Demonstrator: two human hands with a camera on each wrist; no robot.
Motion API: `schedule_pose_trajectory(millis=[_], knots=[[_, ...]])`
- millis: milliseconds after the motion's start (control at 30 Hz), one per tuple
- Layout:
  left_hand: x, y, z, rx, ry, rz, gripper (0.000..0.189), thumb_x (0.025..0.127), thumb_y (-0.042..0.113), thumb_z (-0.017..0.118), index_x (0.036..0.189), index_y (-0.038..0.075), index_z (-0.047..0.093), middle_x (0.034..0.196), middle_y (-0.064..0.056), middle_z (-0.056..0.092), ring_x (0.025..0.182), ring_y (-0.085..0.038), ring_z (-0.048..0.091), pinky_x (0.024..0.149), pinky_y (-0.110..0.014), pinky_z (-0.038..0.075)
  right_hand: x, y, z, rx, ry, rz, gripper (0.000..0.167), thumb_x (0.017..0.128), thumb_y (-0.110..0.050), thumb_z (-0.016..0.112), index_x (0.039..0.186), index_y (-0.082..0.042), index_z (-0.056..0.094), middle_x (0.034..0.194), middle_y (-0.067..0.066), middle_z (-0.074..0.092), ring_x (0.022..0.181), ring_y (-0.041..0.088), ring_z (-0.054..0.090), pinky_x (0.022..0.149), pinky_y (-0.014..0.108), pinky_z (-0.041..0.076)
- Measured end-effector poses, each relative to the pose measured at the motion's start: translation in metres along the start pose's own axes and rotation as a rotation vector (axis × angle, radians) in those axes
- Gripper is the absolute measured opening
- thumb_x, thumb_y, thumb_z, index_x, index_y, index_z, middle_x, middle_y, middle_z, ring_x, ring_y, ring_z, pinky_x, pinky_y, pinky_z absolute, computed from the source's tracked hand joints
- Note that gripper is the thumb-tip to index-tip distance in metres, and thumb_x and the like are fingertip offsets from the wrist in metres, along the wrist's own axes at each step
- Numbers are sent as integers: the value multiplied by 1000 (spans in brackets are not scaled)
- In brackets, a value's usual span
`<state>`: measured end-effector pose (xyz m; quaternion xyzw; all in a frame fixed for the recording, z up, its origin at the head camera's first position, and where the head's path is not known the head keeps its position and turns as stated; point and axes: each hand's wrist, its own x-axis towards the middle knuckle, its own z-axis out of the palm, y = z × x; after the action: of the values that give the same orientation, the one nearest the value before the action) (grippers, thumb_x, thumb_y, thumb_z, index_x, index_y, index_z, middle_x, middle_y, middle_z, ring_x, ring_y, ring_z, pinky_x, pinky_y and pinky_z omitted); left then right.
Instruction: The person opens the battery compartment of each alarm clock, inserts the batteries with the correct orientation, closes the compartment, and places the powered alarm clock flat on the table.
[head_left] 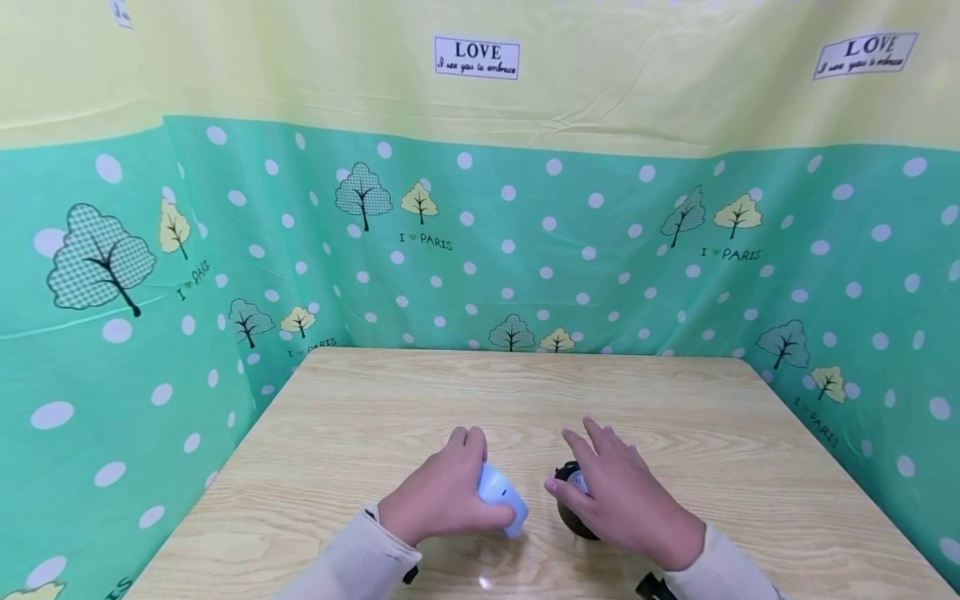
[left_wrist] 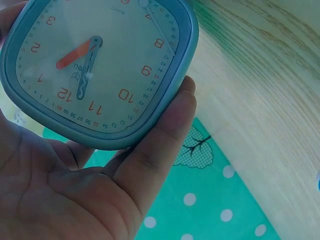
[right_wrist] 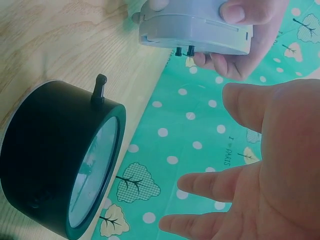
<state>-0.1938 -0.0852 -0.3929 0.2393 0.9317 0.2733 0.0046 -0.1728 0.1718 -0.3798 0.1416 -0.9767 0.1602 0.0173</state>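
- Light-blue rounded-square plastic clock (head_left: pixel 498 487): head view, toward 6 o'clock of pale wood-grain tabletop (head_left: pixel 420 392).
- Left hand (head_left: pixel 442 500): at clock's 9 o'clock, thumb and fingers pinching its casing.
- Black cylindrical glass-fronted clock (right_wrist: pixel 45 150): on tabletop, 3 o'clock from the blue one.
- Right hand (head_left: pixel 630 500): fingers spread, just beside black clock, apart from it.
- Green polka-dot cloth (head_left: pixel 528 262): 12 o'clock, beyond tabletop.
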Motion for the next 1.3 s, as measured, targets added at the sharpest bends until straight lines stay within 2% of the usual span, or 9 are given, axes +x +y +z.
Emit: schedule_pose_trajectory(millis=[467,867,1067,1300], knots=[[-3,-4,3,-31,-15,39,59,65,45,81,101,17,43,96,-1,45,68,-8,54,58,-22,49,-2,-1,4,6,6,7,82,96,-70,53,154,-12,47,165,24,32,150,53,29,112,77,26],[-6,-12,7,-31,-26,97,65,61,44,87,103,17,45,99,1,44,76,-7,54,64,-20,50,-2,-1,8,20,15,-15,91,94,-80,43,155,-12,47,164,26,33,150,53,30,112,76,27],[-8,-16,6,-67,-56,107,69,62,45,88,106,16,44,103,2,44,83,-7,55,69,-20,52,-2,-3,9,33,3,-12,91,93,-79,45,155,-13,46,164,25,33,150,53,29,113,75,27],[-10,-19,5,-115,-74,132,77,61,41,90,117,16,44,108,2,46,87,-6,56,74,-20,52,-2,-5,12,28,5,-13,88,94,-77,47,154,-13,48,164,24,33,150,51,31,112,75,28]])
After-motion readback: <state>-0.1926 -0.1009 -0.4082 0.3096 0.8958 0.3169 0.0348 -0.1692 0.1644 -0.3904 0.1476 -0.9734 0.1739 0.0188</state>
